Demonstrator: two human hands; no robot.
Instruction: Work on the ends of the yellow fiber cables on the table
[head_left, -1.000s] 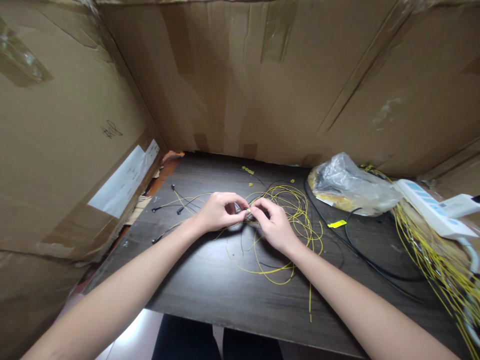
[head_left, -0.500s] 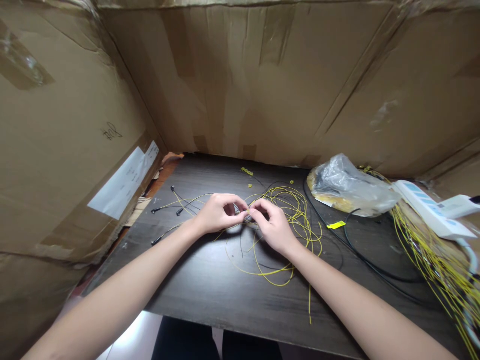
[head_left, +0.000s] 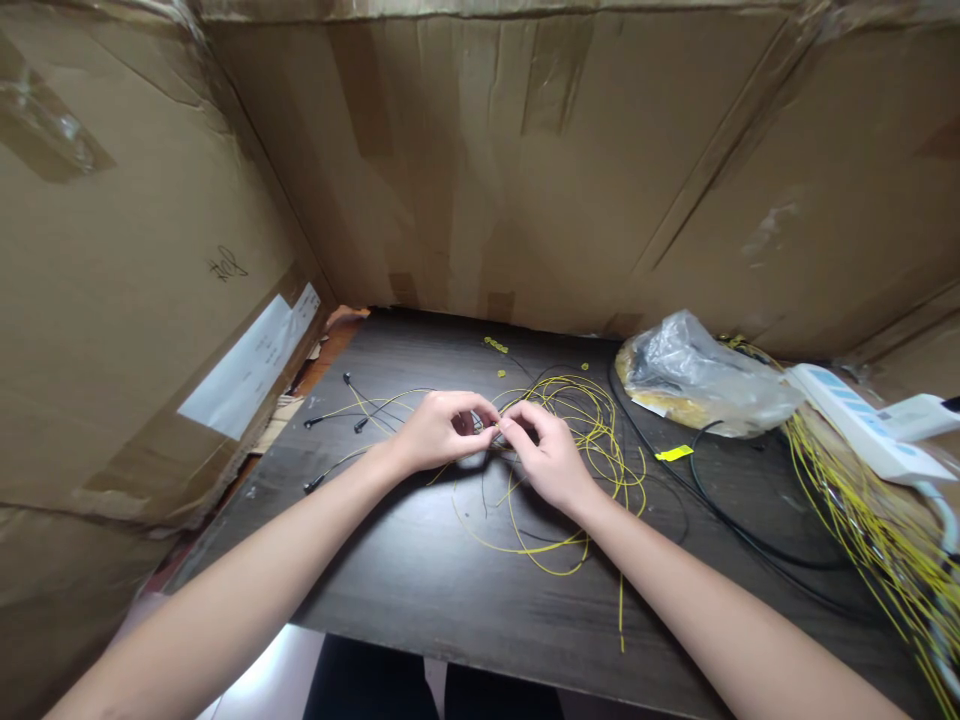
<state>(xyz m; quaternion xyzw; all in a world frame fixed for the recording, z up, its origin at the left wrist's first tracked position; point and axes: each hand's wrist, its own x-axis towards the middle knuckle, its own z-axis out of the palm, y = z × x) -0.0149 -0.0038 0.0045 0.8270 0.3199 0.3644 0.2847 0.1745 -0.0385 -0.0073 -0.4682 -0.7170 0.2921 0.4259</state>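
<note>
My left hand and my right hand meet over the middle of the dark tabletop, their thumbs and forefingers pinched nearly tip to tip. Between the fingertips is a tiny yellow and dark piece, mostly covered; its kind cannot be made out. Loose coils of thin yellow wire lie beside and beneath my right hand, with some thin black wire among them. Left of my left hand lie several wires ending in black connectors. Beyond my hands sit several small yellow rings, a few in a row.
A clear plastic bag stands at the back right, beside a white power strip. A bundle of yellow wires runs down the right side. A black cable bears a yellow tag. Cardboard walls enclose the back and left.
Both hands stay pinched together in almost the same place. The small piece between the fingertips now shows less. The wires and other things on the table have not visibly moved.
</note>
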